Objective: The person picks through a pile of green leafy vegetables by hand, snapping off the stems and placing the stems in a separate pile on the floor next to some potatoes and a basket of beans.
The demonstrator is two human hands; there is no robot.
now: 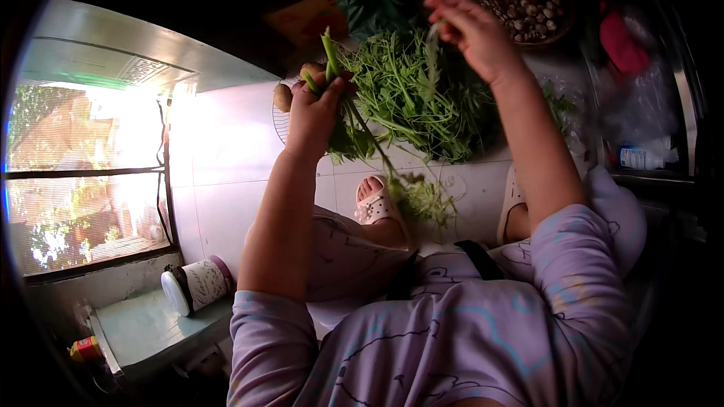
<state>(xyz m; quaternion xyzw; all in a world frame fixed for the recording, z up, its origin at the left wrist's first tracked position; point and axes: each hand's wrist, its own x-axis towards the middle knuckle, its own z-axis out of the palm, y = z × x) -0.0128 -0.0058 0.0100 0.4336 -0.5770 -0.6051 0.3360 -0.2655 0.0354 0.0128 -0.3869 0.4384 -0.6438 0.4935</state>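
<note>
My left hand [317, 110] grips a few leafy green stems [331, 53], cut ends up, with a thin stalk and leaves trailing below the fist. Raised to the right, my right hand [478, 39] pinches a thin pale strand of plant [432, 59], blurred as it hangs from the fingertips. A large heap of leafy green shoots [418, 96] lies on the floor between and below my hands. Nearer to me, beside my sandalled foot [376, 203], sits a small pile of stringy trimmings [427, 200].
Potatoes [282, 98] rest by a wire rack [279, 124] behind my left hand. A round basket [567, 31] holds garlic-like bulbs [531, 8] at the back right. A dark green plastic bag [373, 14] touches the heap. Left, a jar [203, 282] stands on a ledge [153, 322].
</note>
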